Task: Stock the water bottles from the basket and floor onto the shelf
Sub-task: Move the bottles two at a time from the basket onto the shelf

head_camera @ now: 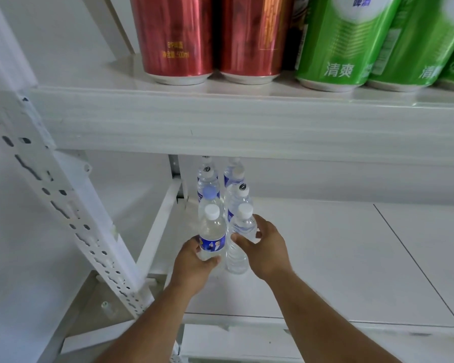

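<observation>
Two water bottles stand side by side at the front of two short rows on the lower shelf [338,258], each with its long axis close to upright and its white cap pointing up toward the camera. The left bottle [212,234] stands straight, while the right bottle [243,231] leans a little to the right at the top. The left hand [192,265] wraps the lower body of the left bottle, fingers behind it and thumb curled across the front below the label. The right hand [266,247] grips the right bottle at mid-height, thumb on the near side and fingers curled round the far side. Behind these two stand more bottles [222,184] in the same two rows, running back to the rear wall, their caps partly hidden under the edge of the upper shelf [247,127]. That thick white edge hangs low over the rows. To the left, the perforated white upright [63,203] slants down past the shelf's side rail. On the upper shelf stand two red cans [210,35] and, to their right, green cans [378,40] with white printing. The bottles are clear, ribbed plastic filled with water; the left one carries a blue label with small pictures, while the right one shows no label on its visible side.
</observation>
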### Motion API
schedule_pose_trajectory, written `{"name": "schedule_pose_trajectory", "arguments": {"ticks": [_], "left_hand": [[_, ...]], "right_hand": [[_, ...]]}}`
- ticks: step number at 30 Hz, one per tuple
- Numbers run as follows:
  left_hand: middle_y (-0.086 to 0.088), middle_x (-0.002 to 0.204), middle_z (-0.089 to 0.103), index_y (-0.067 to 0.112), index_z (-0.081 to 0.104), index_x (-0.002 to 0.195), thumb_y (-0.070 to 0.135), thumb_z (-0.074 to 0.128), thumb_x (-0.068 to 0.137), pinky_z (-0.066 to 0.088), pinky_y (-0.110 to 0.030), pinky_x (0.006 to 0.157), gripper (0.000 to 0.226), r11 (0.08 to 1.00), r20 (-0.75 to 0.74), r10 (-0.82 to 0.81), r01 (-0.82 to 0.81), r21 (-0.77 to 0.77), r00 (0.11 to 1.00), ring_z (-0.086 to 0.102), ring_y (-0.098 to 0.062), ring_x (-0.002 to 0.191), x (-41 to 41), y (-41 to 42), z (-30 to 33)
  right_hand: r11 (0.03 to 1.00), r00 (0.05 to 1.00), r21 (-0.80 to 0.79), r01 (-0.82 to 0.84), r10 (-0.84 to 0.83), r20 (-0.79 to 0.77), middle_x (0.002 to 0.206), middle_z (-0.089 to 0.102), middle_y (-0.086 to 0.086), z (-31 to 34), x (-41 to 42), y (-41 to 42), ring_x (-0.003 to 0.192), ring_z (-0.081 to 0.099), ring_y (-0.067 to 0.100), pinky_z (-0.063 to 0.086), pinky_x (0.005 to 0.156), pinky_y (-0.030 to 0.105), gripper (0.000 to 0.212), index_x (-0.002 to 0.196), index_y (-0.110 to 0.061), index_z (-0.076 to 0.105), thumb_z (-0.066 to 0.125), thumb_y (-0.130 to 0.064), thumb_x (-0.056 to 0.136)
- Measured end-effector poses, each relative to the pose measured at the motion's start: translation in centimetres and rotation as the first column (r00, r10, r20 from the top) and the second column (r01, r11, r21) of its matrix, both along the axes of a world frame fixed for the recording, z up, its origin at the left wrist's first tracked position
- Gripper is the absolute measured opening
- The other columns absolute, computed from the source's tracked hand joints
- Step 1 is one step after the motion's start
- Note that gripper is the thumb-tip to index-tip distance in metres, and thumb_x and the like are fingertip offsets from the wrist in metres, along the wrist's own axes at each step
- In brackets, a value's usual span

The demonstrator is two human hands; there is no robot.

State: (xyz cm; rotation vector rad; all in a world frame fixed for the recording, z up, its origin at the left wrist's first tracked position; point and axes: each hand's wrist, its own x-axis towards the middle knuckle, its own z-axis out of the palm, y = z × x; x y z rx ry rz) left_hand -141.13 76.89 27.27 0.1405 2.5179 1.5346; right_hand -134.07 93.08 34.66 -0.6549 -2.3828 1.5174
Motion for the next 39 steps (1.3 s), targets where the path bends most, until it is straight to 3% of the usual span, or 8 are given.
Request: {"name": "schedule_pose_trajectory", "arguments": {"ticks": [4,13,17,22,26,31,35,39], "left_hand": [[0.006,0.130,0.062,0.027,0.054,0.130,0.023,0.085,0.075,0.050,-0.032,0.097,0.063,1.000,0.011,0.000,0.000,0.018,1.000,0.058,-0.018,0.120,-0.1,0.2,0.2],[0.008,0.133,0.059,0.026,0.050,0.136,0.021,0.079,0.082,0.040,-0.024,0.092,0.061,0.999,0.000,-0.030,0.030,-0.031,1.000,0.055,-0.016,0.126,-0.2,0.0,0.8],[0.007,0.136,0.058,0.025,0.048,0.138,0.022,0.078,0.083,0.041,-0.026,0.095,0.062,0.998,0.014,-0.042,0.042,-0.042,0.999,0.054,-0.018,0.127,0.1,0.0,1.0],[0.004,0.143,0.054,0.024,0.046,0.142,0.010,0.074,0.085,0.041,-0.032,0.105,0.064,1.000,0.041,-0.026,0.026,0.010,0.999,0.049,-0.017,0.134,0.9,-0.5,1.4],[0.001,0.150,0.047,0.018,0.038,0.149,0.010,0.068,0.089,0.038,-0.032,0.111,0.067,1.000,0.043,-0.023,0.023,0.013,0.999,0.044,-0.015,0.138,2.0,-1.3,1.9],[-0.003,0.157,0.035,0.020,0.026,0.154,0.029,0.062,0.093,0.035,-0.035,0.113,0.072,0.956,-0.016,-0.087,0.079,-0.282,0.996,0.037,-0.022,0.142,5.3,-2.8,2.4],[0.003,0.165,0.014,0.026,0.015,0.157,0.043,0.053,0.095,0.033,-0.041,0.116,0.075,0.778,-0.003,-0.242,0.192,-0.598,0.970,0.021,-0.021,0.149,8.8,-4.2,2.6],[0.002,0.166,0.007,0.026,0.013,0.157,0.042,0.049,0.097,0.026,-0.042,0.118,0.072,0.655,0.012,-0.327,0.236,-0.718,0.945,0.015,-0.021,0.151,12.5,-4.9,3.2]], "right_hand": [[0.999,1.000,0.047,-0.023,0.023,0.004,0.137,0.056,-0.012,0.1,-0.2,0.2,0.118,0.056,0.010,0.047,0.096,0.027,0.065,0.144,-0.033,0.048,0.075,-0.041,0.085],[0.994,0.997,0.075,-0.079,0.080,-0.009,0.133,0.059,-0.020,-0.2,-0.1,0.8,0.115,0.054,0.005,0.043,0.092,0.023,0.062,0.143,-0.041,0.045,0.073,-0.042,0.088],[0.991,0.995,0.082,-0.103,0.101,0.024,0.135,0.060,-0.018,-0.4,0.0,0.7,0.121,0.055,0.008,0.047,0.101,0.031,0.066,0.146,-0.040,0.042,0.073,-0.038,0.088],[0.990,0.991,0.078,-0.117,0.111,0.075,0.129,0.059,-0.021,-0.2,0.8,0.9,0.122,0.056,0.007,0.045,0.101,0.027,0.056,0.142,-0.034,0.047,0.070,-0.027,0.091],[0.992,0.987,0.080,-0.100,0.089,0.134,0.152,0.046,-0.009,0.0,2.3,0.5,0.140,0.045,0.014,0.042,0.113,0.037,0.072,0.154,-0.023,0.033,0.068,-0.034,0.092],[0.983,0.973,0.156,-0.101,0.065,0.219,0.155,0.042,-0.003,0.3,6.2,-1.6,0.141,0.042,0.016,0.033,0.108,0.024,0.067,0.155,-0.018,0.030,0.060,-0.035,0.098],[0.941,0.943,0.279,-0.191,0.098,0.317,0.149,0.048,0.001,-0.1,9.8,-3.5,0.138,0.042,0.021,0.034,0.107,0.028,0.057,0.150,-0.016,0.036,0.054,-0.037,0.100],[0.814,0.849,0.412,-0.411,0.176,0.498,0.165,0.020,0.002,-1.6,12.8,-3.9,0.153,0.015,0.022,0.016,0.123,0.036,0.072,0.158,-0.015,0.017,0.042,-0.050,0.101]]}}
